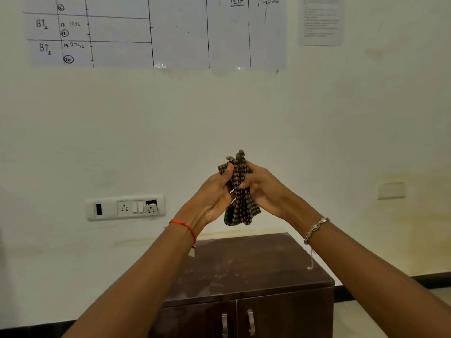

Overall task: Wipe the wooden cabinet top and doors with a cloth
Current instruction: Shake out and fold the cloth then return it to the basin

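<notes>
Both hands are raised in front of the wall, well above the cabinet (246,269); the left hand (214,193) and right hand (264,191) pinch a bunched checked cloth (240,206) between them, its ends sticking up past the fingertips and its bulk hanging free, touching nothing below. The cabinet top lies bare and smudged, its far edge against the wall, its near edge over two shut doors with handles (251,322); a socket panel (125,207) sits on the wall to the left, apart from the arms.
</notes>
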